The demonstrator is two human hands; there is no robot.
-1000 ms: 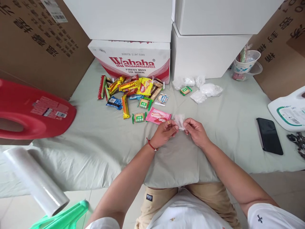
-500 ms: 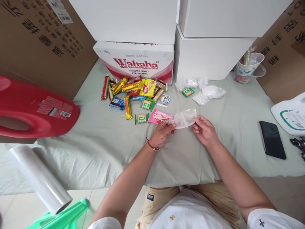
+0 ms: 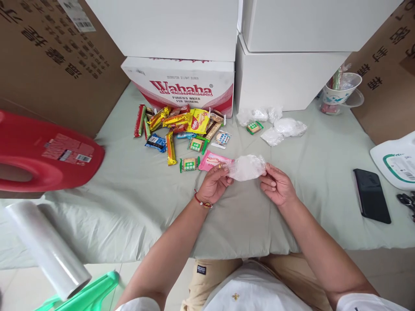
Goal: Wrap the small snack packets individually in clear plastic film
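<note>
Between my hands, above the cloth, stretches a clear crinkled plastic bag (image 3: 247, 167). My left hand (image 3: 214, 183) pinches its left end, and my right hand (image 3: 276, 183) pinches the right end. Just behind my left fingers lies a pink snack packet (image 3: 212, 160), partly covered by them. Next to it sits a green-wrapped biscuit (image 3: 189, 164). Farther back is a heap of wrapped snacks, with a yellow packet (image 3: 197, 121), a blue packet (image 3: 156, 142) and a white packet (image 3: 221, 138). Another green-wrapped biscuit (image 3: 254, 127) rests by some crumpled clear plastic bags (image 3: 283, 129).
A Wahaha carton (image 3: 181, 84) and white boxes (image 3: 288, 80) stand at the back. To the left are a red jug (image 3: 74, 151) and a plastic film roll (image 3: 48, 250). On the right are a phone (image 3: 372, 195), a white bottle (image 3: 397, 160) and a paper cup (image 3: 340, 93).
The plastic bag has been turned and spread between my hands, now looking wider and whiter in the middle. Both hands keep hold of its ends. The view has shifted slightly.
</note>
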